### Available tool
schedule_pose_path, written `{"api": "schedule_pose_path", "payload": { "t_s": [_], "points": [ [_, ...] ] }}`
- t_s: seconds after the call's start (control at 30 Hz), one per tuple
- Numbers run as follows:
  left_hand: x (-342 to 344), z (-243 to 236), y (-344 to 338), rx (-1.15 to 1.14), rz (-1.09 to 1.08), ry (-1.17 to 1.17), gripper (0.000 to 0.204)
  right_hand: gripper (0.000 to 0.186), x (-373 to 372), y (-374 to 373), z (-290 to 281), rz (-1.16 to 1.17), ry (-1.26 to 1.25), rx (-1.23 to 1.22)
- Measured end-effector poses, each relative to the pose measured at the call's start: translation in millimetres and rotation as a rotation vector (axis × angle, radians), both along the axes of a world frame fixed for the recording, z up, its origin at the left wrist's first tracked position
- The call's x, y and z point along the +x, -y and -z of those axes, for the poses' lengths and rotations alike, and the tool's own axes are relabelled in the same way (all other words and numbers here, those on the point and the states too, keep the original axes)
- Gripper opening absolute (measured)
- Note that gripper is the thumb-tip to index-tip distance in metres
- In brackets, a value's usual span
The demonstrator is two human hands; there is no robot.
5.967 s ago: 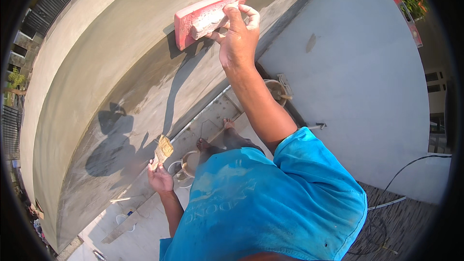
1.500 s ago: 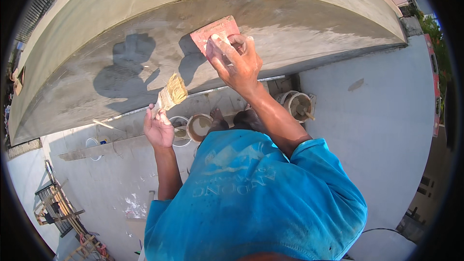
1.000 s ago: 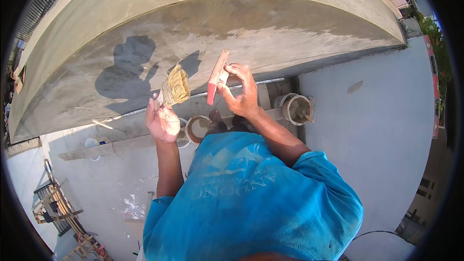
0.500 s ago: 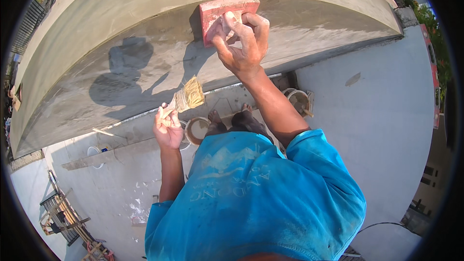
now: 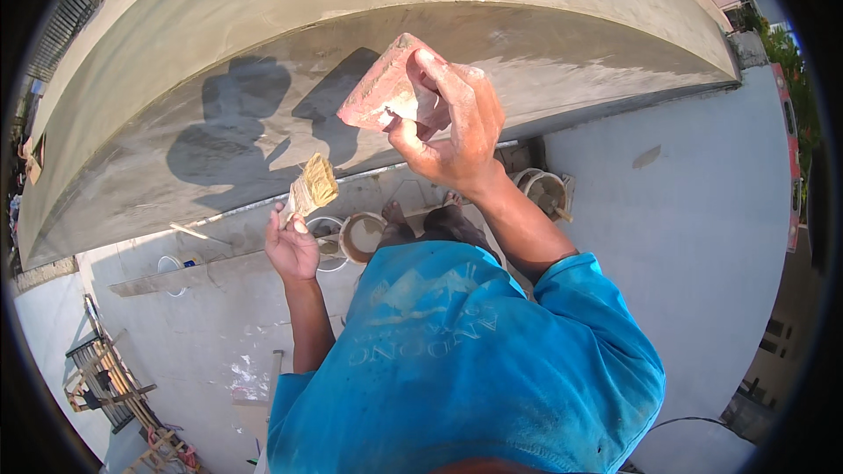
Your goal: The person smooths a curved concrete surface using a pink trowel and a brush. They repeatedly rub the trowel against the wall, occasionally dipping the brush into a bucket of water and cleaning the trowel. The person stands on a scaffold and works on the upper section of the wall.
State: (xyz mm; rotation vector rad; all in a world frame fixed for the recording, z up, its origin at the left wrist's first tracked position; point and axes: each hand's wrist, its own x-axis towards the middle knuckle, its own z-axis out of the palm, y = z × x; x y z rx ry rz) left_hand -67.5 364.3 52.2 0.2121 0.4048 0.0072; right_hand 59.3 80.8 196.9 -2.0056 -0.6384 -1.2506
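Two hands apart, brush (image 5: 313, 185) pinched in left (image 5: 293, 251), pink float (image 5: 383, 83) pinched in right (image 5: 470, 132)

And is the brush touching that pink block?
Apart. The head view plainly shows a strip of grey wall between the brush in the left hand and the pink block in the right hand.

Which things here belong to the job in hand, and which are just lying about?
Job in hand:
Pink float, in the right hand
Brush, in the left hand
Curved wall
Bucket by the feet, probably

Just lying about, it seems:
Long plank
Stacked poles, lower left
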Motion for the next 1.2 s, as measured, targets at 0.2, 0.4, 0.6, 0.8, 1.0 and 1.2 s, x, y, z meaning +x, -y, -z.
{"api": "schedule_pose_path", "payload": {
  "t_s": [0.2, 0.4, 0.6, 0.8, 1.0, 1.2],
  "points": [
    [-8.5, 6.1, -2.0, 0.025, -0.014, -0.022, 0.021, 0.1, -20.4, 16.9, -43.8, -0.263, -0.656, -0.11],
    [-6.6, 3.8, -3.0, -0.017, 0.011, 0.013, 0.021, 0.104, -12.7, 20.8, -47.3, -0.265, -0.704, -0.066],
    [-9.9, 6.9, -5.5, -0.032, 0.004, 0.016, 0.022, 0.105, -9.3, 18.8, -51.3, -0.24, -0.721, -0.101],
    [-14.4, 17.0, -10.7, -0.015, 0.026, 0.086, 0.024, 0.098, -6.3, 18.6, -49.8, -0.254, -0.709, -0.125],
    [-16.0, 9.1, -5.7, 0.009, -0.04, -0.026, 0.021, 0.091, -11.0, 21.6, -55.0, -0.301, -0.774, -0.097],
    [-18.0, 10.8, -9.4, -0.014, -0.033, -0.022, 0.021, 0.075, -14.8, 23.1, -46.3, -0.308, -0.659, -0.095]
  ]
}}
